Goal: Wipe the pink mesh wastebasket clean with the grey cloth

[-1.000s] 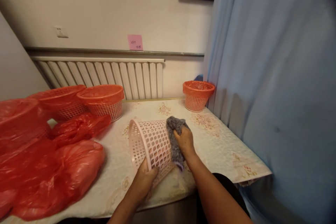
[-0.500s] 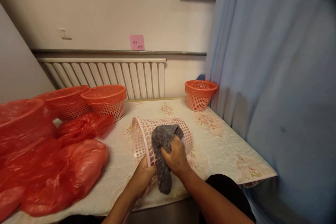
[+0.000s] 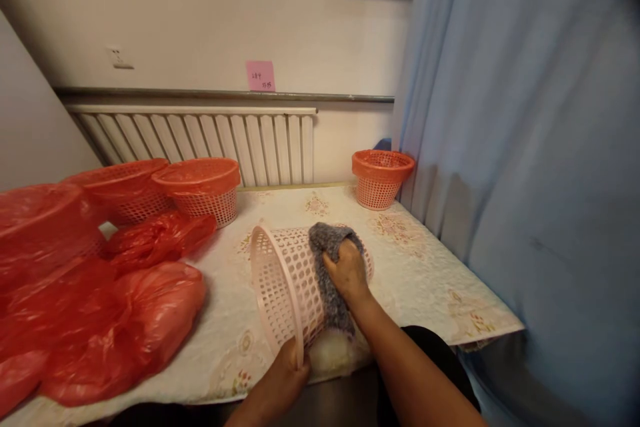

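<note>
A pale pink plastic basket (image 3: 297,267) with a lattice wall lies on its side on the table, its wide mouth facing left. My left hand (image 3: 287,367) grips the rim at the near edge, thumb on one side and fingers hidden on the other. In my right hand (image 3: 349,275) is a grey fuzzy cloth (image 3: 327,280), pressed against the outside of the basket towards its base. The cloth hangs down along the near side of the wall.
Red-bagged baskets (image 3: 207,193) and a heap of red plastic bags (image 3: 150,313) fill the left. Another lined basket (image 3: 379,190) stands at the back right, beside a blue curtain (image 3: 500,147). A floral cloth (image 3: 415,280) covers the table; a radiator (image 3: 210,140) is behind.
My right hand and the cloth have slid right along the basket towards its base. My left hand has moved down and nearer me with the rim, and the mouth has swung towards me.
</note>
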The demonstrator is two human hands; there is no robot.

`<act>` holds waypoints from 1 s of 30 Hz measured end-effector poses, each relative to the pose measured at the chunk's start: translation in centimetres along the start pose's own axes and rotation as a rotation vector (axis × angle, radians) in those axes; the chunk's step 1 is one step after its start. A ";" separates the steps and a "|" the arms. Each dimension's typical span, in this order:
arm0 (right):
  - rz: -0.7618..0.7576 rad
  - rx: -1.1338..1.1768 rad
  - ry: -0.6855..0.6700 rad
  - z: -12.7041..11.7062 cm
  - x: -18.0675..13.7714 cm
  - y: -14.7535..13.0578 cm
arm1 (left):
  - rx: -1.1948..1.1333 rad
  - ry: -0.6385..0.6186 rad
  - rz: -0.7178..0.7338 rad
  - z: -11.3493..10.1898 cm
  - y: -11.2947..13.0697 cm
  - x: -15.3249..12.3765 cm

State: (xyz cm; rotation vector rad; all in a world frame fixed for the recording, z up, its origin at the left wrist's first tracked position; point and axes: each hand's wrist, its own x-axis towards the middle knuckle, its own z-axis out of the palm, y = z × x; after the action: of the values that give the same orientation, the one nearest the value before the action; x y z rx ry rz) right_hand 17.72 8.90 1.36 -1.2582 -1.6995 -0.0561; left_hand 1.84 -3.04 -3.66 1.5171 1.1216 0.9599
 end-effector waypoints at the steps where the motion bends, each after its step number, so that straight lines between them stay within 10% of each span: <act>1: 0.078 -0.049 0.000 0.0 0.4 0.9 | 0.010 -0.006 -0.013 0.0 -0.2 -0.2; 7: 0.202 -0.165 0.001 -0.1 0.7 2.8 | -0.083 0.047 -0.018 -0.5 1.9 1.2; 16: -0.299 0.121 -0.035 0.0 -2.5 -0.5 | -0.384 0.179 -0.017 -1.7 4.1 3.1; 24: 0.437 -0.192 -0.015 0.0 1.5 4.7 | -0.348 0.164 -0.042 -2.5 3.9 2.9; 30: 0.264 -0.103 0.010 0.3 -0.6 2.1 | -0.388 0.147 -0.072 -3.4 4.2 3.5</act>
State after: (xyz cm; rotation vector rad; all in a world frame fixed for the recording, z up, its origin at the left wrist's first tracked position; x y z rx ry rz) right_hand 19.10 9.60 -0.28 -1.5470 -1.5250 0.0085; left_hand 0.31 0.75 1.33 1.1016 1.0131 1.1769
